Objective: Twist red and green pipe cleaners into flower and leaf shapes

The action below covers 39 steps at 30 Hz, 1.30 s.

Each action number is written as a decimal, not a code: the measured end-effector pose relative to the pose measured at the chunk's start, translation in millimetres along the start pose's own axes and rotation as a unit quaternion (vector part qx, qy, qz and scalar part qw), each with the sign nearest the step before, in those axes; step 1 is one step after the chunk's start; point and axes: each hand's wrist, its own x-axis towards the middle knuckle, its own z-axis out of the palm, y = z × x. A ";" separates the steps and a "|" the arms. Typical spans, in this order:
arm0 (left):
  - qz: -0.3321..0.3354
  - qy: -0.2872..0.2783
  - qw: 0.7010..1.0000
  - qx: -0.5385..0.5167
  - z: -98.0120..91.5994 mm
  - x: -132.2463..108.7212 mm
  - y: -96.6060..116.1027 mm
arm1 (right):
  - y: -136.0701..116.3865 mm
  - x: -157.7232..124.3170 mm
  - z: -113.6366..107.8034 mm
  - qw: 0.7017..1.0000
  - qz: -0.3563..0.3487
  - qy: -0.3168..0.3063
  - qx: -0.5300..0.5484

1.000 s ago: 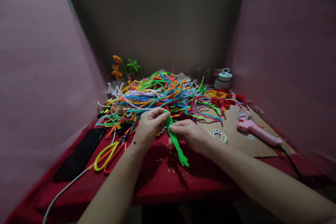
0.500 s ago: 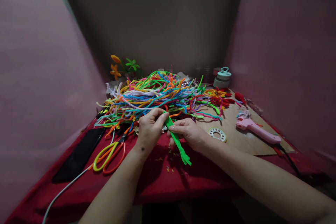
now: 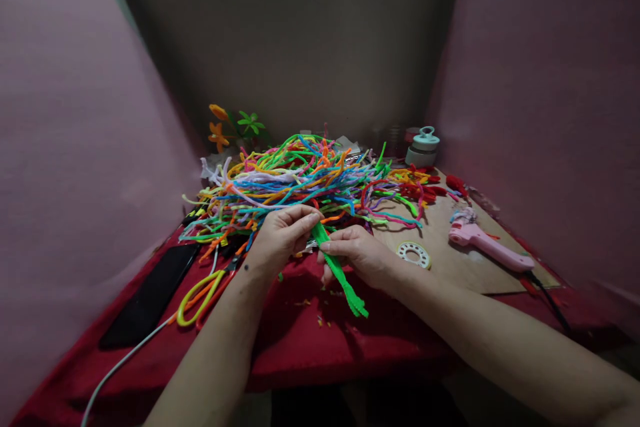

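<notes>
Several green pipe cleaners (image 3: 345,285), lying side by side as a flat strip, slant down and right between my two hands. My left hand (image 3: 286,232) is closed, its thumb and fingers pinching the strip's upper end. Around the strip's middle, my right hand (image 3: 354,252) grips with thumb on top and fingers beneath. The lower end hangs loose above the red cloth (image 3: 295,347). Just behind my hands lies a large heap of coloured pipe cleaners (image 3: 295,180).
Left of my forearm are scissors (image 3: 187,303) with yellow and red handles, a black phone (image 3: 150,293) and a white cable (image 3: 127,353). To the right, a board (image 3: 445,273) bears a white tape roll (image 3: 414,254) and a pink glue gun (image 3: 490,250). A lidded jar (image 3: 423,147) stands behind.
My left hand has turned and its wrist has shifted left, now covering more of the scissors. The strip's lower end has swung slightly right. My right hand keeps its grip.
</notes>
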 end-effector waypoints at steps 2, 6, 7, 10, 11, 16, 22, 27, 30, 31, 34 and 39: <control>-0.002 0.016 1.000 0.026 0.4 0.4 0.4 | 0.4 0.0 -0.1 1.000 -0.003 -0.007 0.003; 0.026 0.058 0.993 0.099 2.2 1.9 -1.1 | 0.9 0.4 0.3 1.000 -0.010 -0.007 0.006; 0.043 0.071 0.989 0.120 2.9 2.1 -1.9 | 0.8 0.5 0.5 1.000 -0.010 -0.004 0.004; 0.100 0.111 0.971 0.188 5.6 2.0 -3.7 | 0.0 0.3 0.7 1.000 -0.009 0.004 -0.002; 0.114 0.120 0.964 0.210 6.5 1.8 -4.1 | -0.1 0.3 0.6 1.000 -0.008 0.004 -0.002; 0.121 0.141 0.958 0.216 8.0 3.4 -5.1 | -0.7 0.3 -0.7 1.000 0.002 0.002 0.001; 0.005 0.047 0.999 0.028 4.2 2.3 -5.0 | -8.7 2.6 0.6 0.986 -0.114 0.085 0.084; -0.060 -0.091 0.994 0.030 13.3 -4.4 -3.7 | -10.9 5.9 -2.0 0.965 -0.194 0.148 0.101; -0.092 -0.098 0.991 0.009 19.2 -5.6 -3.1 | -9.3 6.2 -3.0 0.963 -0.201 0.156 0.089; -0.095 -0.091 0.991 0.009 20.1 -5.5 -3.1 | -8.7 6.1 -3.2 0.964 -0.200 0.151 0.086; -0.093 -0.077 0.993 0.018 20.0 -4.9 -4.3 | -7.9 5.9 -3.7 0.969 -0.194 0.133 0.079; -0.105 -0.062 0.992 0.010 20.0 -3.6 -7.8 | -8.0 6.1 -5.5 0.967 -0.192 0.140 0.093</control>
